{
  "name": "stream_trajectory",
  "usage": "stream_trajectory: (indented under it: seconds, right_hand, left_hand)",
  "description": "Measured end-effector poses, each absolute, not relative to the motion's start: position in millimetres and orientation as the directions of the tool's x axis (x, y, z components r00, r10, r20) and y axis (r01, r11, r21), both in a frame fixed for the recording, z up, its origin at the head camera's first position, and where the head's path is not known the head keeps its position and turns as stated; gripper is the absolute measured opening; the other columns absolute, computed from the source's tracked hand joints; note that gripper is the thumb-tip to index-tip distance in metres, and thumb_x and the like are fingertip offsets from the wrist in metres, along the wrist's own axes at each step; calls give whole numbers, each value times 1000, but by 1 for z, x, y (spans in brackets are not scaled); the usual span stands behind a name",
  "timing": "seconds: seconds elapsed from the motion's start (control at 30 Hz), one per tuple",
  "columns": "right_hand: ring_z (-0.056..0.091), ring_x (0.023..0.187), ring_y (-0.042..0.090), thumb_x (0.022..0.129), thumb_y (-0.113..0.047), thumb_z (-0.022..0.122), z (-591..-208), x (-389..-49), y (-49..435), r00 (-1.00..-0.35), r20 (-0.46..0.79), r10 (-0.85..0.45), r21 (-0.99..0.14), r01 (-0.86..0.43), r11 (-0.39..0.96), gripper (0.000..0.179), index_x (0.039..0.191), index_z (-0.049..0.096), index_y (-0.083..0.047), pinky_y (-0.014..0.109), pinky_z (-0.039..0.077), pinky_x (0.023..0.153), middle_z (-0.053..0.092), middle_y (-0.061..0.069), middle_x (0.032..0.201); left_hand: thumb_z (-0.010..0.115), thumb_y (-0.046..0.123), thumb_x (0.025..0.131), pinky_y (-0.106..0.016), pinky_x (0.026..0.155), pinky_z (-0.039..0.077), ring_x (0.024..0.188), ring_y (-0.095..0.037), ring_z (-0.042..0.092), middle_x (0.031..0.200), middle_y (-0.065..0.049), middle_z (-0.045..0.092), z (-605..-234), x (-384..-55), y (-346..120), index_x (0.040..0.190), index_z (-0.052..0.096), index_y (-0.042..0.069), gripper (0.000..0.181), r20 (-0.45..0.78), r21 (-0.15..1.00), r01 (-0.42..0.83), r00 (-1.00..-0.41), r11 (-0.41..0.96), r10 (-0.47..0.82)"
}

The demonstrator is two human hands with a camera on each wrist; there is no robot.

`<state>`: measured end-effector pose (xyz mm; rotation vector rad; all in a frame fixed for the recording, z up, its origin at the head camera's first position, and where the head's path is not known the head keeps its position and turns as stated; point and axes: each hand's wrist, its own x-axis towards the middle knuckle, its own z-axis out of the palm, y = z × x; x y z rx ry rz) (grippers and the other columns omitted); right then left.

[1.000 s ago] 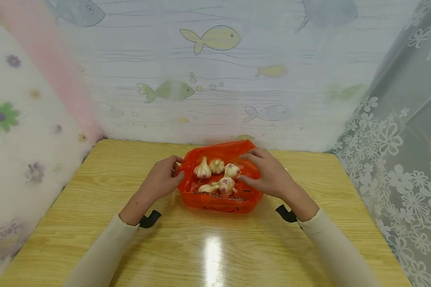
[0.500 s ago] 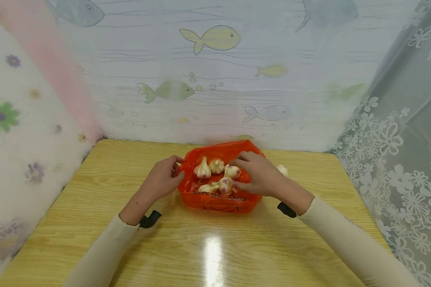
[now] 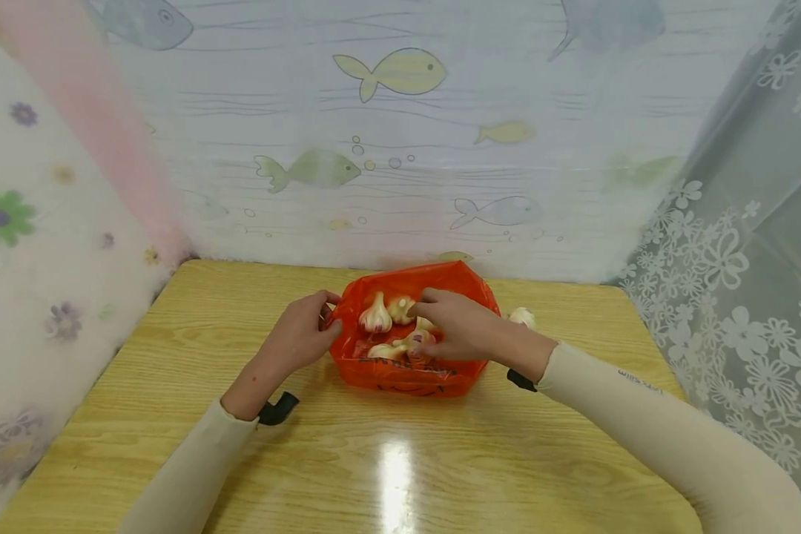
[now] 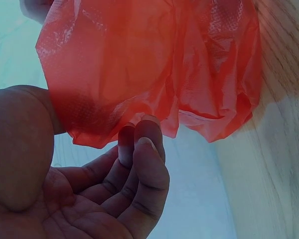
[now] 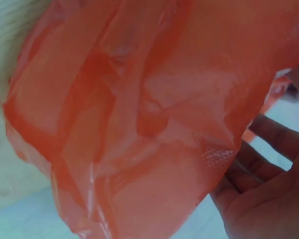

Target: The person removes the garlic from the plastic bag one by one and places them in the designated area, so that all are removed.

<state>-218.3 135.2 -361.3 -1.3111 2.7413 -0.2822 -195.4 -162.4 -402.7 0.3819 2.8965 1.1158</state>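
Note:
An open red plastic bag (image 3: 474, 297) lies on the table with several garlic bulbs inside, among them an upright garlic bulb (image 3: 376, 314) at the left. My left hand (image 3: 298, 331) holds the bag's left edge; in the left wrist view its thumb goes behind the plastic and its curled fingers (image 4: 150, 164) touch the outside. My right hand (image 3: 463, 326) reaches over the bag's right side, fingers and thumb apart above the bulbs, partly covering the right-hand ones. In the right wrist view the bag's plastic hides the fingertips.
Outside the bag, a garlic bulb (image 3: 522, 317) sits on the wooden table (image 3: 400, 460) just behind my right wrist. A fish-print curtain (image 3: 400, 148) hangs along the table's back edge, with more patterned sheets at both sides.
My right hand has moved left and further over the bag, covering the right-hand bulbs and uncovering the bulb outside. The left hand and the bag have stayed in place.

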Motion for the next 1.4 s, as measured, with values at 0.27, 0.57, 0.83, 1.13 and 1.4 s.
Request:
stream_trajectory:
  seconds: [0.27,0.57,0.83,1.13,1.4]
  right_hand:
    - [66,109,24,92,-36,84,-363,-227,116,-600,-143,-787,-143,-775,616,58,140,66,-10,39,56,98,63,9,127]
    - [57,82,17,92,-29,83,-378,-231,104,-574,-210,-792,-93,-794,600,49,133,67,-7,31,53,76,59,5,113]
    - [57,78,20,93,-16,75,-388,-234,103,-578,-185,-795,-76,-798,598,35,126,70,-9,35,51,74,59,6,107]
    - [67,100,26,105,-22,66,-396,-233,102,-598,-204,-775,-40,-786,617,19,117,73,-11,41,57,92,66,10,115]
    - [66,97,23,98,-18,73,-402,-234,100,-616,-230,-753,-19,-771,636,18,114,72,-9,38,59,88,67,9,110]
  left_hand:
    - [63,14,101,-34,62,53,67,-19,58,91,-8,66,-401,-194,-164,137,58,-1,40,68,666,212,-972,715,224]
    - [64,14,101,-33,62,54,69,-19,59,91,-8,67,-401,-193,-165,138,58,-1,40,68,667,211,-972,715,223]
    - [64,14,100,-34,61,52,66,-19,57,89,-7,65,-401,-194,-164,138,58,-1,41,85,657,225,-970,719,227]
    - [63,14,101,-34,60,51,64,-18,55,88,-6,65,-399,-194,-163,137,58,-1,40,86,660,230,-969,715,232]
    - [63,14,101,-34,60,51,64,-19,55,87,-6,65,-399,-194,-163,137,58,-1,40,81,660,226,-970,717,231]
